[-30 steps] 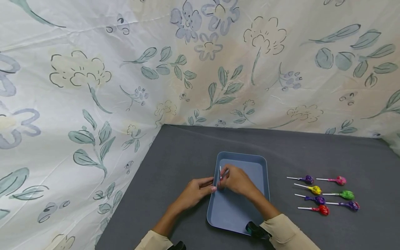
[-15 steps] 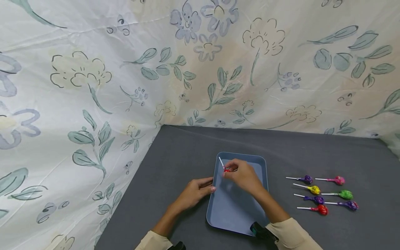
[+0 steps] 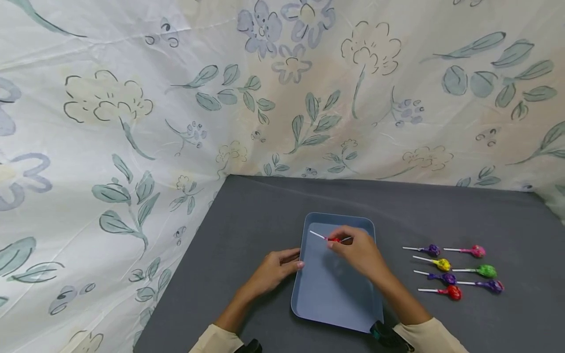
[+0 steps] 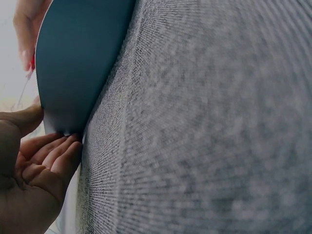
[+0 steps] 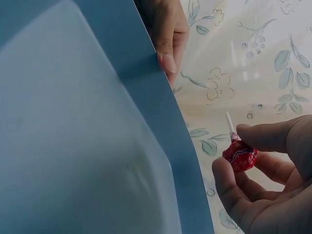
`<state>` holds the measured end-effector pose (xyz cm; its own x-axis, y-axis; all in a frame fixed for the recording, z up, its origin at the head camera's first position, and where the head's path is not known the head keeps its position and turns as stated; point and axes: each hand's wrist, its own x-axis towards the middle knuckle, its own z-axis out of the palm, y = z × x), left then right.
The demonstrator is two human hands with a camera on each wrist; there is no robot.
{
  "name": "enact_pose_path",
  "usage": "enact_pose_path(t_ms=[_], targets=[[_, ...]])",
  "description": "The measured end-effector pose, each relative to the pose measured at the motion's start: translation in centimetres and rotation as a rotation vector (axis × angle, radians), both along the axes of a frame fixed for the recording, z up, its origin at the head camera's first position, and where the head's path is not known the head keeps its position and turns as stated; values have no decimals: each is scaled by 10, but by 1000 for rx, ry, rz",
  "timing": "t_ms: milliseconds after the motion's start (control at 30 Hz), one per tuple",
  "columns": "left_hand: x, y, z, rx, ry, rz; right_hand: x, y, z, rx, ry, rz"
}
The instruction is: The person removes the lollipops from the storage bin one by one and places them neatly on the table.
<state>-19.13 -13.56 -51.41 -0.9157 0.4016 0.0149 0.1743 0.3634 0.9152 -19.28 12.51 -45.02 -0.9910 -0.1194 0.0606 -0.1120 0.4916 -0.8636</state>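
My right hand (image 3: 358, 250) pinches a lollipop in a red wrapper (image 3: 334, 240) over the far half of a blue tray (image 3: 331, 299). Its white stick (image 3: 318, 235) points away to the left. In the right wrist view, thumb and fingertips of that hand close around the red candy head (image 5: 241, 156). At the tray's left side is my left hand (image 3: 275, 269), its thumb at the rim and its fingers against the outer wall. The left wrist view shows these fingers (image 4: 58, 151) bent at the tray's underside.
Right of the tray, several lollipops lie on the grey tabletop (image 3: 260, 211): a pink one (image 3: 477, 251), a yellow one (image 3: 443, 264), a green one (image 3: 487, 271), a red one (image 3: 453, 292) and purple ones (image 3: 433, 250). Floral cloth (image 3: 265, 122) hangs behind and left.
My right hand has moved from the tray's left edge rightward over the tray, carrying the red lollipop. Its stick has tipped from upright toward the left. My left hand has stayed at the rim.
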Motion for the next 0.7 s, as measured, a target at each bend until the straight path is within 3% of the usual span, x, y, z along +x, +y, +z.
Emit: enact_pose_path(t_ms=[233,433,700], targets=[[1,-1,0,-11,3,1,8,14,1,23,29,-48],[1,-1,0,-14,2,1,15,25,3,-39,5,-57],[1,-2,0,-12,10,-9,24,42,4,-33,-21,-84]])
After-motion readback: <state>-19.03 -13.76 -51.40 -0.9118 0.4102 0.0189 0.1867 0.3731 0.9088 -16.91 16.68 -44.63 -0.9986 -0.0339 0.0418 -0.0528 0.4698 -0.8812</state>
